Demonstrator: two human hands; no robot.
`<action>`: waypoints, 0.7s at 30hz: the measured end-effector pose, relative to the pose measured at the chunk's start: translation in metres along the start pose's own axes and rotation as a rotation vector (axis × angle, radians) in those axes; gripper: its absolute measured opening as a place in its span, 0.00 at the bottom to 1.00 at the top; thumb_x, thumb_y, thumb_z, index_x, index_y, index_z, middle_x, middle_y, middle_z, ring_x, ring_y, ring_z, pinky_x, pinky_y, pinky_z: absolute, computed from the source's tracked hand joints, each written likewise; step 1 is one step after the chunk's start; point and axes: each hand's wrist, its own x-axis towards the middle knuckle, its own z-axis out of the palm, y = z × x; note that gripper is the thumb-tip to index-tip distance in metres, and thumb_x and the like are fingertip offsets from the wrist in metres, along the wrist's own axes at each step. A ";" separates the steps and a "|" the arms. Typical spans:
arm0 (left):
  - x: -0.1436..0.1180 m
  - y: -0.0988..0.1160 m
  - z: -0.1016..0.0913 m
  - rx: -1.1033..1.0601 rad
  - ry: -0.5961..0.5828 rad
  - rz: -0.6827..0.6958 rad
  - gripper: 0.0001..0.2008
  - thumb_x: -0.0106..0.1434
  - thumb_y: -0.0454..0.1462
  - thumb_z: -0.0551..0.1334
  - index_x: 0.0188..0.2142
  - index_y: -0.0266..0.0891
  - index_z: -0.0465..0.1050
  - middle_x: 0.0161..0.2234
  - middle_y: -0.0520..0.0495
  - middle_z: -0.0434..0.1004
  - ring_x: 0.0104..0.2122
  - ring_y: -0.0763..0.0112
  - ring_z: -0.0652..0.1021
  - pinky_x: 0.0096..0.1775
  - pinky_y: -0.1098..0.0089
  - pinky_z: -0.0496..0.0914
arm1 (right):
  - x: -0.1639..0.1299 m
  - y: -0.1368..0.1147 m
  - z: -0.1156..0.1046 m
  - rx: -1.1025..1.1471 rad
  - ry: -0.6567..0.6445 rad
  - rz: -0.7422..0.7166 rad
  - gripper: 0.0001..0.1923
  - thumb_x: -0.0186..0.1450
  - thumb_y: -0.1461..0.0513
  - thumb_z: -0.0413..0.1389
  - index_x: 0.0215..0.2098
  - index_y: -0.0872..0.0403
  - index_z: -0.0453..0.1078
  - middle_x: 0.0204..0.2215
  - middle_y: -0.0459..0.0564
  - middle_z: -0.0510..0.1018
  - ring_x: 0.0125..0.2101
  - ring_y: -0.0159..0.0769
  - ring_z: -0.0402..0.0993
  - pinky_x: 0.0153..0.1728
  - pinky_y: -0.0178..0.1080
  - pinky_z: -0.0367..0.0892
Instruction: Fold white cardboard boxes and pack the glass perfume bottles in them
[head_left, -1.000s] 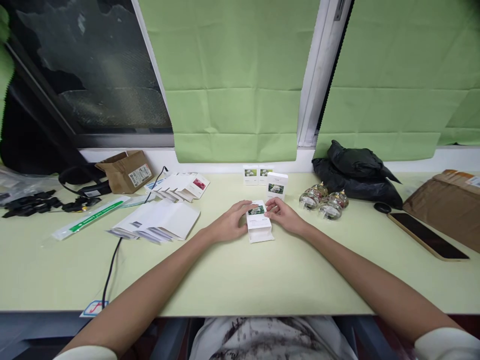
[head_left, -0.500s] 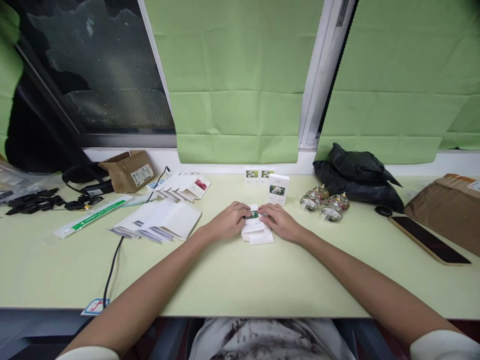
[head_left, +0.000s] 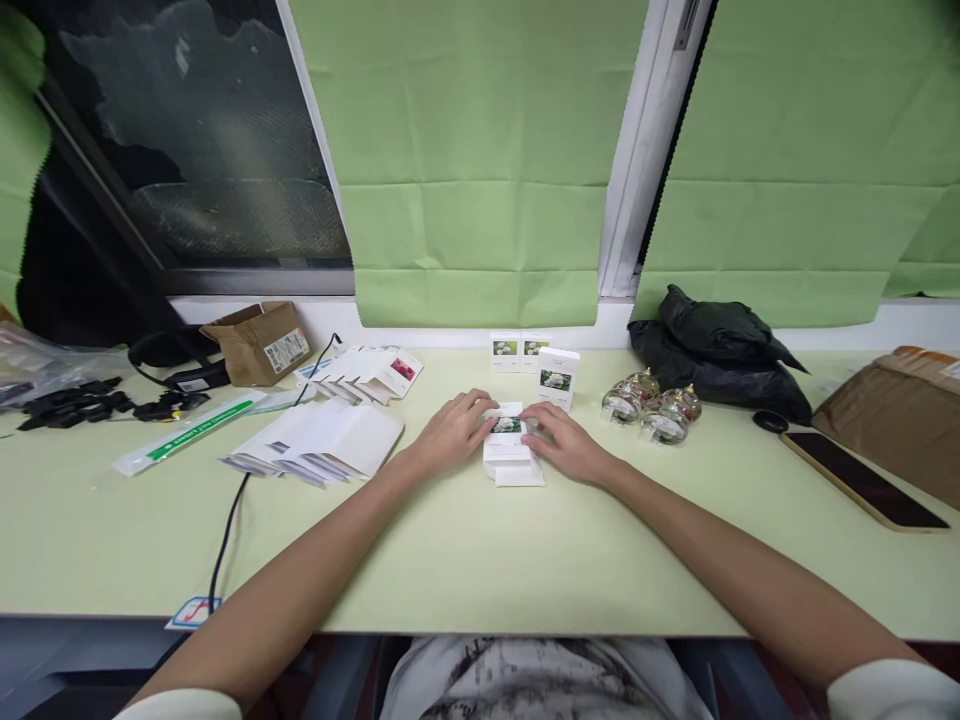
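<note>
A small white cardboard box (head_left: pixel 508 448) with a white-flower picture lies on the table in front of me, its flaps folded out towards me. My left hand (head_left: pixel 455 428) has its curved fingers at the box's left edge. From the other side, my right hand (head_left: pixel 564 440) holds the right edge with bent fingers. Just behind stands an upright white box (head_left: pixel 557 379) with a similar flower picture. Two more small boxes (head_left: pixel 519 352) stand side by side farther back against the wall.
To the left lie flat white cartons (head_left: pixel 330 437) and a second fanned stack (head_left: pixel 367 372), with a black cable (head_left: pixel 227 540) running past. An open brown box (head_left: pixel 259 343) is behind them. On the right are shiny ornaments (head_left: pixel 651 405), black plastic bags (head_left: pixel 720 355) and a phone (head_left: pixel 862 480).
My fingers have spread slightly away from the middle of the box, so more of its flower picture shows. The flaps at its near end sit straighter.
</note>
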 end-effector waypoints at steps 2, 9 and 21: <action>0.000 0.000 -0.003 -0.002 0.004 -0.044 0.19 0.79 0.45 0.46 0.56 0.45 0.71 0.53 0.43 0.74 0.49 0.59 0.77 0.52 0.58 0.71 | 0.000 0.000 -0.004 0.029 0.044 0.031 0.18 0.75 0.53 0.53 0.61 0.46 0.69 0.54 0.54 0.73 0.49 0.43 0.73 0.51 0.45 0.70; -0.003 0.011 -0.004 -0.133 -0.080 -0.021 0.19 0.79 0.44 0.44 0.50 0.47 0.73 0.51 0.47 0.75 0.44 0.64 0.79 0.47 0.64 0.73 | -0.003 -0.004 -0.019 0.044 -0.011 0.122 0.22 0.74 0.51 0.54 0.64 0.46 0.69 0.27 0.41 0.71 0.28 0.34 0.66 0.34 0.37 0.64; -0.005 -0.003 0.010 -0.148 -0.074 0.042 0.25 0.68 0.27 0.50 0.59 0.46 0.73 0.60 0.48 0.77 0.59 0.61 0.75 0.59 0.58 0.72 | -0.006 0.001 -0.019 -0.026 -0.165 0.061 0.46 0.59 0.40 0.68 0.70 0.45 0.63 0.55 0.55 0.70 0.53 0.49 0.72 0.58 0.50 0.68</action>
